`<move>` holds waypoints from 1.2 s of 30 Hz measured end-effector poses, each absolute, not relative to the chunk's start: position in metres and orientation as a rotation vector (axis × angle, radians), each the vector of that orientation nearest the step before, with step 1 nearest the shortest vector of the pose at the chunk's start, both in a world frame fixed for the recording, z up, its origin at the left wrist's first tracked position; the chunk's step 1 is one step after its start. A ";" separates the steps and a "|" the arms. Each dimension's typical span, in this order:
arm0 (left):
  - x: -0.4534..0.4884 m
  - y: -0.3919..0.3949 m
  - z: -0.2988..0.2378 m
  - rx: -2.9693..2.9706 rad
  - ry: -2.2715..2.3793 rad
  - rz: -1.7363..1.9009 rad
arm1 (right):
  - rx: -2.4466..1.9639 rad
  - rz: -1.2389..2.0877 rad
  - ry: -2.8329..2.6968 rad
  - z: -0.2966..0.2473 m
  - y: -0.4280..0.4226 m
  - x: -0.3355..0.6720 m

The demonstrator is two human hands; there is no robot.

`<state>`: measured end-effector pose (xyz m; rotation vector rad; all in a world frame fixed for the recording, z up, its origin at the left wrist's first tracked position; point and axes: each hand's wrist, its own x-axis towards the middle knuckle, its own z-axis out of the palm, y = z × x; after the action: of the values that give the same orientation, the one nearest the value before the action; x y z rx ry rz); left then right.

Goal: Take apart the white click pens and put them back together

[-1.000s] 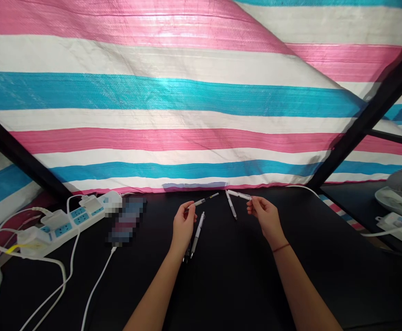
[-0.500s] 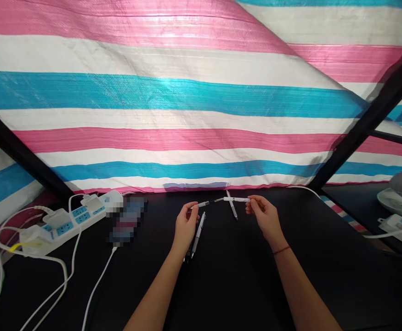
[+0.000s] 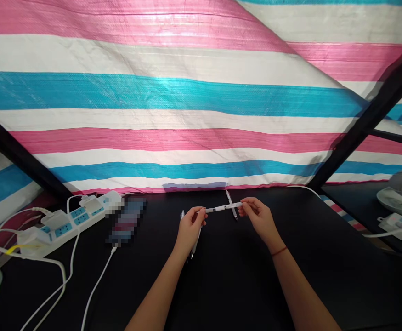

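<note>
My left hand (image 3: 189, 228) and my right hand (image 3: 257, 217) each pinch one end of a white pen (image 3: 222, 208), held level above the black table (image 3: 228, 276). The pen's two parts are pushed together between my fingers. Another white pen (image 3: 231, 205) lies on the table just behind the held one. Under my left hand lie more pens (image 3: 193, 243), mostly hidden by it, with one end poking out by my thumb.
A white power strip (image 3: 66, 220) with plugs and white cables (image 3: 93, 285) lies at the left, beside a blurred dark object (image 3: 127, 219). A striped tarp (image 3: 187, 101) hangs behind the table. A fan (image 3: 400, 188) and a second power strip (image 3: 399, 227) stand at the right.
My hands moved toward each other. The pen part in my left hand and the part in my right hand, apart a second ago, now join into one pen.
</note>
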<state>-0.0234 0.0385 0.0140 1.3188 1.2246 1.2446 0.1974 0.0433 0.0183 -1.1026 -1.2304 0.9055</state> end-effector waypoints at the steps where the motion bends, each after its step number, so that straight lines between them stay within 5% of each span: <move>1: -0.024 0.039 0.014 1.318 1.226 1.244 | -1.118 0.898 -1.258 0.019 0.043 0.197; 36: -0.025 0.039 0.016 1.317 1.190 1.303 | -1.106 0.941 -1.374 0.016 0.044 0.199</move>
<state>-0.0253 0.0386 0.0158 1.3169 1.1901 1.3030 0.1987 0.0438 0.0164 -1.1064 -1.3736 0.9414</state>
